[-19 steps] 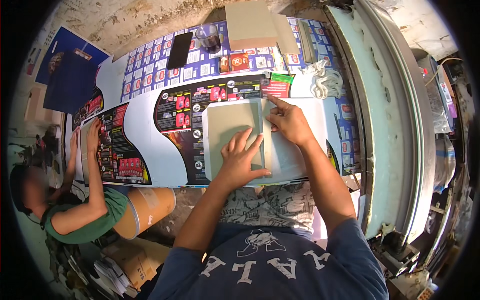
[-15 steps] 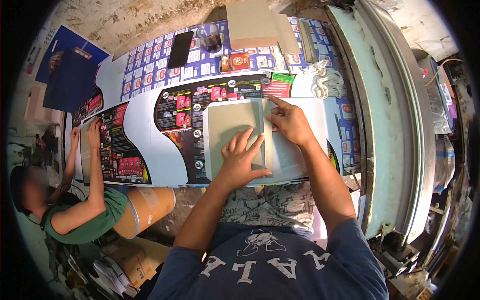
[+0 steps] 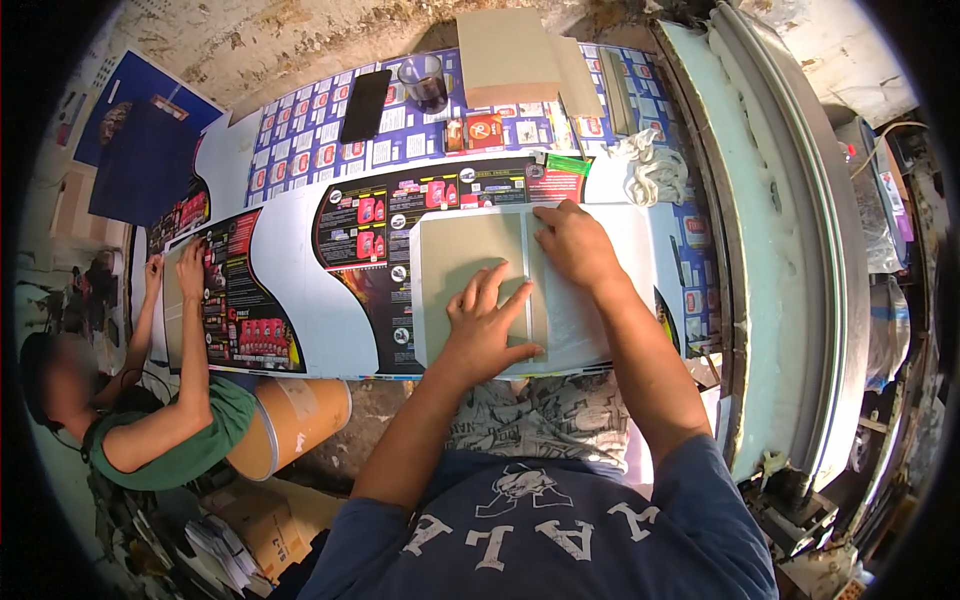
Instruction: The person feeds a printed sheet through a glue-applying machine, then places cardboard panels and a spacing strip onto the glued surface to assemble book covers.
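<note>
A greyboard panel [image 3: 455,250] lies flat on a white sheet [image 3: 590,330], with a narrow greyboard strip [image 3: 541,315] along its right side and a thin gap between them. My left hand [image 3: 487,328] rests on the panel with its fingers spread, the fingertips and thumb reaching the gap and the strip's lower part. At the strip's far end, my right hand [image 3: 580,245] is curled, with thumb and index finger closed on it. The right fingertips partly cover that end.
Printed sheets cover the table. Behind are stacked greyboards [image 3: 507,55], a dark glass [image 3: 424,85], a black phone [image 3: 366,106], a green packet [image 3: 568,165] and a white cloth [image 3: 650,168]. A co-worker's hands [image 3: 187,268] handle board at left. A large metal machine [image 3: 770,240] borders the right.
My right index finger, stretched along the strip's far end before, is now bent in. The right hand has shifted slightly left. My left hand stays spread on the panel.
</note>
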Action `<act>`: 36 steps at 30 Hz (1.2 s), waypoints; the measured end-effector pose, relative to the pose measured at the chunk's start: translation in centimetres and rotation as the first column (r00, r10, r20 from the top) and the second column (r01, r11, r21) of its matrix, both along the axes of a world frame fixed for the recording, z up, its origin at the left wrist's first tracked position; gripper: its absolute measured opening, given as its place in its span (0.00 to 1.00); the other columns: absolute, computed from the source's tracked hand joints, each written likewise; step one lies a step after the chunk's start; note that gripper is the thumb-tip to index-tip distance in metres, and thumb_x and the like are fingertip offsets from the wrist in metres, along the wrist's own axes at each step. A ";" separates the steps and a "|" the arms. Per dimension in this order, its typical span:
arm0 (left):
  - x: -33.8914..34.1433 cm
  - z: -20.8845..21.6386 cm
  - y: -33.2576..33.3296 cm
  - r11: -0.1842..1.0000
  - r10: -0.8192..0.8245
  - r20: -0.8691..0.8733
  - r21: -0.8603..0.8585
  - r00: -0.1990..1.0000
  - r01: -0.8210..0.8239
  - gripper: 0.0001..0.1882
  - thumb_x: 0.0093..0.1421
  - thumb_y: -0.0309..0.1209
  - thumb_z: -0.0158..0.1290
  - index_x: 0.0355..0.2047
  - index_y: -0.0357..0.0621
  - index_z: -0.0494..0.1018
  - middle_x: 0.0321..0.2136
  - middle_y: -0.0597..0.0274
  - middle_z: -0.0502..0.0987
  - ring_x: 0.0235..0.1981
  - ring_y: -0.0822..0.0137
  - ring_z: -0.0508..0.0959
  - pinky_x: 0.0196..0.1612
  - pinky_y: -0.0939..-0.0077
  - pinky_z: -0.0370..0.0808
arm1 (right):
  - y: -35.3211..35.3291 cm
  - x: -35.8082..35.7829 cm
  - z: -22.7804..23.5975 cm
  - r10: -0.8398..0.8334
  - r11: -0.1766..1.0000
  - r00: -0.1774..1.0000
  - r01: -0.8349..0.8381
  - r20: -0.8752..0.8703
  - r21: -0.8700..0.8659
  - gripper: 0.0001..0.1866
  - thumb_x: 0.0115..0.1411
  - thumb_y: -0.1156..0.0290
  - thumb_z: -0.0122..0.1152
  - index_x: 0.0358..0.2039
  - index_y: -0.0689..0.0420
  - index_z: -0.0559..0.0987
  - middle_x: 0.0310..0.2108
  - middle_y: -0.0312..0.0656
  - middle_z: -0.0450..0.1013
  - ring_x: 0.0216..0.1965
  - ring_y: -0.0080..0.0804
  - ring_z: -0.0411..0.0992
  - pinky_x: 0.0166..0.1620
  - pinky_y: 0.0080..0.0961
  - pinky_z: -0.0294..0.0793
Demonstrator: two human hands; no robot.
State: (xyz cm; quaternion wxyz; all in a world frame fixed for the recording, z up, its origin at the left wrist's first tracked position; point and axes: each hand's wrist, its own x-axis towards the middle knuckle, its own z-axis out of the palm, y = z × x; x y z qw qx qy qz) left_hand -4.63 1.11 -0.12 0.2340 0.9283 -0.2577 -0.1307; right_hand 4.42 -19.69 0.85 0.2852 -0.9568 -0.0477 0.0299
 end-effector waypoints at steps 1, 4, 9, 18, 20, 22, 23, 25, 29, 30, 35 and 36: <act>0.0 0.1 0.0 1.000 -0.002 -0.006 0.001 1.000 0.002 0.49 0.50 0.62 0.65 0.69 0.56 0.63 0.72 0.48 0.46 0.72 0.42 0.47 0.68 0.37 0.45 | 0.1 0.0 0.0 0.012 0.999 1.000 -0.012 -0.013 -0.036 0.19 0.60 0.67 0.62 0.52 0.55 0.80 0.46 0.52 0.76 0.45 0.52 0.77 0.50 0.44 0.77; 0.0 0.3 0.0 1.000 -0.005 -0.020 0.003 1.000 0.005 0.50 0.50 0.61 0.65 0.69 0.56 0.62 0.72 0.48 0.46 0.72 0.42 0.46 0.68 0.37 0.44 | 0.2 -0.1 0.3 0.024 0.997 0.999 -0.026 -0.025 -0.074 0.19 0.60 0.66 0.62 0.52 0.53 0.81 0.46 0.52 0.76 0.45 0.51 0.78 0.50 0.44 0.77; -0.1 0.4 0.0 1.000 -0.005 -0.033 0.009 0.999 0.005 0.49 0.51 0.62 0.64 0.69 0.56 0.62 0.73 0.48 0.45 0.73 0.43 0.45 0.69 0.38 0.43 | 0.2 -0.3 0.0 0.024 0.999 1.000 -0.025 -0.008 -0.041 0.19 0.62 0.65 0.61 0.53 0.53 0.80 0.44 0.52 0.75 0.44 0.52 0.77 0.49 0.45 0.76; -0.2 -0.2 0.1 1.000 -0.017 0.038 -0.006 0.999 0.017 0.48 0.51 0.61 0.64 0.68 0.56 0.63 0.72 0.49 0.47 0.72 0.45 0.47 0.67 0.38 0.47 | -0.1 0.1 -0.5 0.061 0.995 0.998 -0.060 0.008 -0.077 0.18 0.61 0.66 0.63 0.51 0.52 0.82 0.46 0.52 0.76 0.45 0.51 0.78 0.50 0.44 0.78; -0.2 0.0 0.0 1.000 -0.011 0.032 -0.011 0.999 0.011 0.46 0.53 0.60 0.63 0.68 0.56 0.63 0.72 0.49 0.48 0.72 0.45 0.48 0.67 0.37 0.47 | -0.2 0.1 -0.4 0.072 0.993 0.997 -0.071 0.013 -0.090 0.18 0.61 0.66 0.63 0.52 0.52 0.81 0.46 0.52 0.76 0.45 0.51 0.78 0.49 0.44 0.78; -0.3 -0.2 0.1 1.000 -0.004 0.045 -0.014 0.999 0.004 0.43 0.56 0.59 0.61 0.68 0.55 0.64 0.71 0.49 0.48 0.71 0.45 0.49 0.67 0.37 0.47 | -0.1 -0.2 -0.1 0.083 0.990 0.996 -0.082 0.007 -0.111 0.20 0.60 0.66 0.63 0.54 0.51 0.80 0.45 0.51 0.76 0.44 0.51 0.78 0.49 0.44 0.78; -0.2 -0.7 0.2 1.000 0.001 0.063 -0.015 0.998 0.000 0.42 0.57 0.58 0.61 0.67 0.55 0.64 0.71 0.49 0.49 0.71 0.45 0.49 0.66 0.37 0.48 | -0.1 -0.3 0.2 0.068 0.993 0.998 -0.067 0.006 -0.094 0.21 0.60 0.66 0.64 0.54 0.52 0.80 0.45 0.51 0.76 0.45 0.51 0.77 0.49 0.44 0.77; 0.4 -0.8 0.4 0.998 0.032 0.023 -0.047 0.999 -0.030 0.39 0.60 0.55 0.60 0.67 0.55 0.65 0.71 0.49 0.49 0.71 0.44 0.49 0.67 0.38 0.48 | -0.2 -0.3 1.0 0.044 0.997 0.999 -0.043 0.006 -0.065 0.24 0.59 0.65 0.65 0.56 0.54 0.78 0.43 0.50 0.75 0.47 0.50 0.76 0.51 0.42 0.76; 1.3 -0.1 0.6 0.993 0.059 0.004 -0.100 0.998 -0.059 0.40 0.57 0.54 0.62 0.67 0.55 0.66 0.72 0.48 0.49 0.71 0.44 0.49 0.65 0.36 0.50 | -1.8 -3.5 2.2 0.203 0.976 0.979 -0.200 0.026 -0.085 0.34 0.53 0.61 0.72 0.60 0.53 0.74 0.57 0.48 0.71 0.60 0.51 0.67 0.59 0.44 0.71; 1.3 0.5 0.6 0.997 0.035 0.011 -0.062 0.999 -0.034 0.42 0.55 0.54 0.64 0.67 0.56 0.66 0.72 0.48 0.48 0.71 0.43 0.49 0.65 0.37 0.50 | -2.0 -4.8 2.3 0.265 0.959 0.964 -0.260 0.033 -0.110 0.36 0.52 0.59 0.73 0.61 0.53 0.74 0.61 0.47 0.68 0.64 0.51 0.63 0.62 0.45 0.68; 1.5 0.8 0.5 1.000 -0.010 0.003 -0.019 1.000 0.010 0.48 0.46 0.56 0.69 0.67 0.59 0.67 0.73 0.49 0.46 0.72 0.41 0.46 0.65 0.35 0.49 | -2.1 -7.6 2.4 0.368 0.898 0.925 -0.380 -0.095 -0.221 0.46 0.47 0.52 0.76 0.66 0.49 0.70 0.72 0.40 0.57 0.73 0.49 0.50 0.70 0.55 0.52; 1.5 0.8 0.5 1.000 -0.010 0.000 -0.014 1.000 0.010 0.48 0.45 0.56 0.70 0.67 0.60 0.67 0.73 0.49 0.45 0.72 0.41 0.46 0.65 0.35 0.49 | -2.2 -7.5 2.4 0.372 0.898 0.924 -0.383 -0.093 -0.216 0.46 0.47 0.51 0.76 0.66 0.49 0.70 0.72 0.39 0.57 0.73 0.48 0.49 0.70 0.56 0.51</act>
